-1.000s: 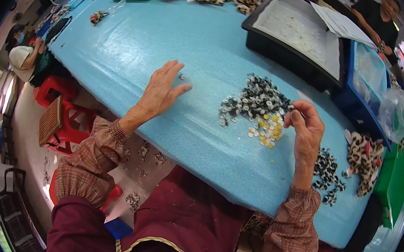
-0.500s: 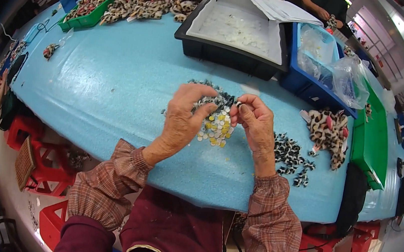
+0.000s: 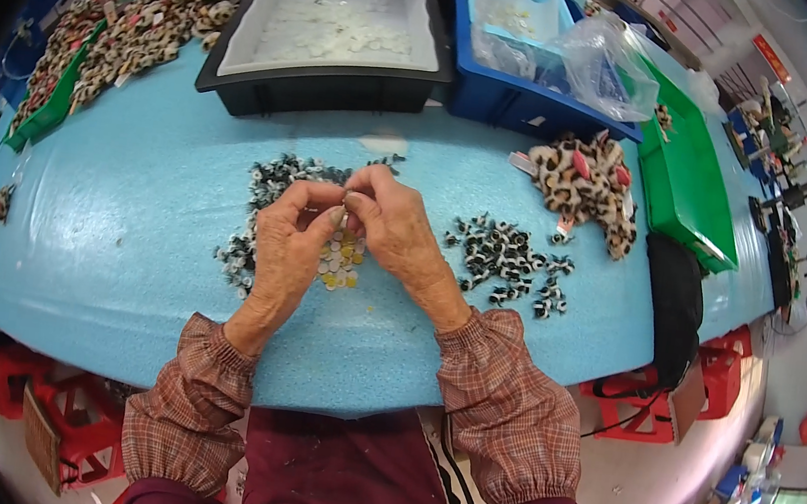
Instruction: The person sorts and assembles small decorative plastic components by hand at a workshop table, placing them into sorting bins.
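Note:
Over the small piles on the blue tabletop, my left hand (image 3: pixel 286 243) and my right hand (image 3: pixel 398 231) meet at the fingertips. Both are closed in a pinch, thumb against fingers. What they hold between them is tiny and mostly hidden. Under and beside my left hand spreads a pile of small dark grey and black parts (image 3: pixel 271 178). Small white and yellow discs (image 3: pixel 339 266) lie just below the fingertips, partly covered by the hands. Right of my right hand sits a separate group of small black-and-white pieces (image 3: pixel 502 254).
Spotted plush pieces (image 3: pixel 583 188) lie at the right, near a green tray (image 3: pixel 688 191). A black tray with a white liner (image 3: pixel 322 91) and a blue bin (image 3: pixel 532 112) with plastic bags stand at the back. More plush (image 3: pixel 149 29) is heaped far left. Red stools (image 3: pixel 81 419) stand below.
The view has swung right, so the table's things appear further left. My left hand, its fingers apart before, has closed, and its fingertips now meet those of my right hand, which stays pinched.

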Motion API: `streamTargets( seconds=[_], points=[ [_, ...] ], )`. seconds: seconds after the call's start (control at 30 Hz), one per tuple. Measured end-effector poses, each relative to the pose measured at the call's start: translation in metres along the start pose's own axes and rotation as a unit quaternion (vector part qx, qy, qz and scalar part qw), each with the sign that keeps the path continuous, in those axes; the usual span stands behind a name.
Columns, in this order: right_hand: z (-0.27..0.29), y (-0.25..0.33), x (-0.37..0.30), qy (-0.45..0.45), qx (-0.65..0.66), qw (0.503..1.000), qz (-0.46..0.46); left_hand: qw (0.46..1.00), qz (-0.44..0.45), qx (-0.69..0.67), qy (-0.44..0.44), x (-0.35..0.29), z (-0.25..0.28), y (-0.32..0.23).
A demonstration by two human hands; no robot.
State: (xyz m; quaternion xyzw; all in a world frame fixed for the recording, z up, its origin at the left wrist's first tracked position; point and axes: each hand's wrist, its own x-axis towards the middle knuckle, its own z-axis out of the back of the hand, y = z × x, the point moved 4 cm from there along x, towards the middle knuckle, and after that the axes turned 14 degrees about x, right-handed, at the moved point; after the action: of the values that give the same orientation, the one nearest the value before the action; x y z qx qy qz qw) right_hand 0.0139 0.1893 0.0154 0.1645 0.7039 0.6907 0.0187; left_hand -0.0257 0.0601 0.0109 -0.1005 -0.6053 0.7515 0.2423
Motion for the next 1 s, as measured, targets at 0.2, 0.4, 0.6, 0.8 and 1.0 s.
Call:
streamTargets(
  seconds=[0.2, 0.4, 0.6, 0.8, 1.0],
  points=[
    [0.009, 0.008, 0.004, 0.002, -0.003, 1.0, 0.029, 0.999, -0.027, -0.025, 0.009, 0.007, -0.005, -0.001],
    [0.077, 0.027, 0.001, -0.006, -0.261, 0.96, 0.099, 0.989, -0.07, 0.084, -0.102, 0.009, 0.015, 0.001],
    [0.149, 0.027, -0.03, -0.03, -0.516, 0.856, 0.027, 0.968, -0.15, 0.154, -0.129, 0.008, 0.013, -0.009],
    [0.152, 0.03, -0.036, -0.009, -0.548, 0.835, -0.044, 0.968, -0.164, 0.155, -0.108, 0.006, 0.012, -0.01],
    [0.127, 0.04, -0.012, -0.019, -0.549, 0.835, -0.034, 0.971, -0.14, 0.146, -0.125, 0.013, 0.023, -0.009]
  ],
)
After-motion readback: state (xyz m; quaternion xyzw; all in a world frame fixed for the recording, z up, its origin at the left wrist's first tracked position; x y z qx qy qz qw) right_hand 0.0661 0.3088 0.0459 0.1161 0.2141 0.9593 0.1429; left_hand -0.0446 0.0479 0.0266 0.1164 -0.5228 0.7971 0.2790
